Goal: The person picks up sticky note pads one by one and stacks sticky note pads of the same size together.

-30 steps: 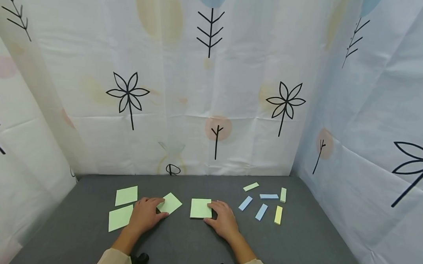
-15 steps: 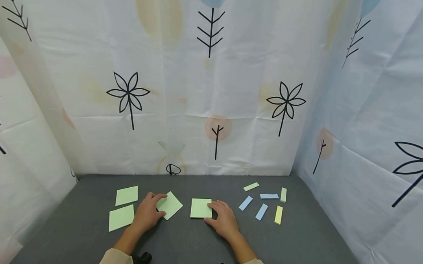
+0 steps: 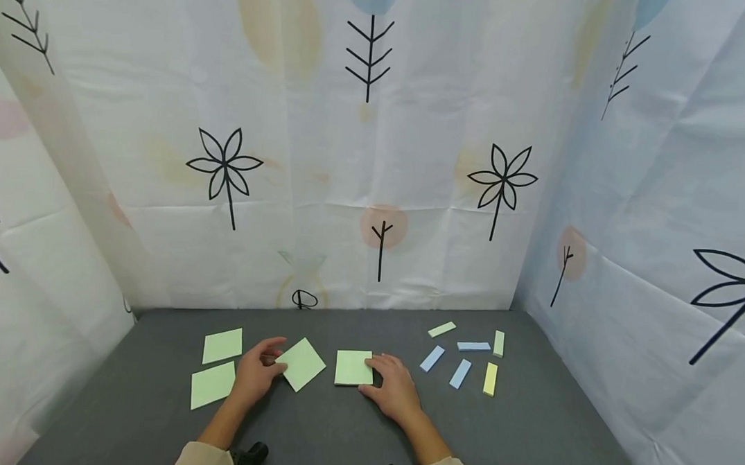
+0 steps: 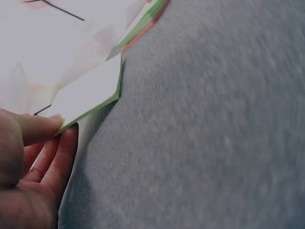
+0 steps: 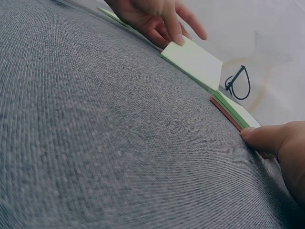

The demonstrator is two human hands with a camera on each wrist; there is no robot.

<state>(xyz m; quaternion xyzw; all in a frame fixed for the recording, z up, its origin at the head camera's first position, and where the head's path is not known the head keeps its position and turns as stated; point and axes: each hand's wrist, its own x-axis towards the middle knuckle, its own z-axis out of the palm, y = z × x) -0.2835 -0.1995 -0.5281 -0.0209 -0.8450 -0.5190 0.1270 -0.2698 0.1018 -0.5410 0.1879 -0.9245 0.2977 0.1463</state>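
Observation:
At its left corner, a light green square sticky note pad (image 3: 305,365) is pinched by my left hand (image 3: 255,374), thumb on top and fingers beneath. The left wrist view shows this pad (image 4: 90,90) tilted, its near edge raised off the cloth. Just right of it lies a squared stack of sticky note pads (image 3: 351,367), green above with a reddish layer at the bottom in the right wrist view. My right hand (image 3: 395,387) grips the stack's right side, its thumb (image 5: 262,137) against the near edge.
Two more green square pads (image 3: 222,345) lie left of my left hand. Several narrow strip pads, including a blue one (image 3: 460,374) and a yellow one (image 3: 489,379), are scattered at the right. Patterned white curtains (image 3: 425,165) border the grey cloth-covered table (image 3: 320,438).
The pad in my left hand has shifted slightly right, nearer the stack. My left fingers have moved from spanning its edges to pinching its left corner. My right hand stays in place.

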